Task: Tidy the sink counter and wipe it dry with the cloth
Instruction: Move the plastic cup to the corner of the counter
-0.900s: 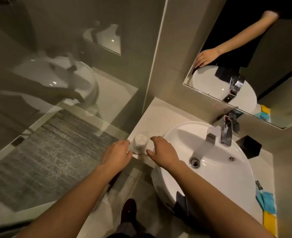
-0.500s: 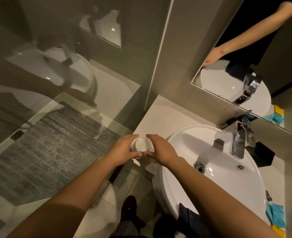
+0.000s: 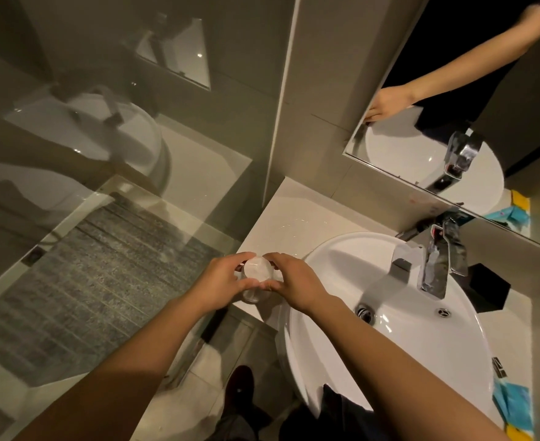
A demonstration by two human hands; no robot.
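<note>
A small clear jar with a white lid (image 3: 257, 269) is at the front left corner of the pale sink counter (image 3: 297, 214); I cannot tell if it rests on the counter or is lifted. My left hand (image 3: 221, 283) grips it from the left and my right hand (image 3: 294, 283) from the right, fingers curled around the lid and thumbs nearly touching in front. Water drops glisten on the counter behind the jar. A blue cloth (image 3: 513, 405) lies at the counter's front right, past the white basin (image 3: 399, 351).
A chrome tap (image 3: 437, 265) stands at the basin's back, with a black holder (image 3: 488, 292) to its right. The mirror (image 3: 453, 128) hangs on the back wall. A glass shower partition (image 3: 109, 186) borders the counter's left edge. A yellow sponge edge (image 3: 516, 433) shows below the cloth.
Both hands have closed in around the jar, from beside it to wrapped over its lid. The view has shifted slightly, so the sink sits further right.
</note>
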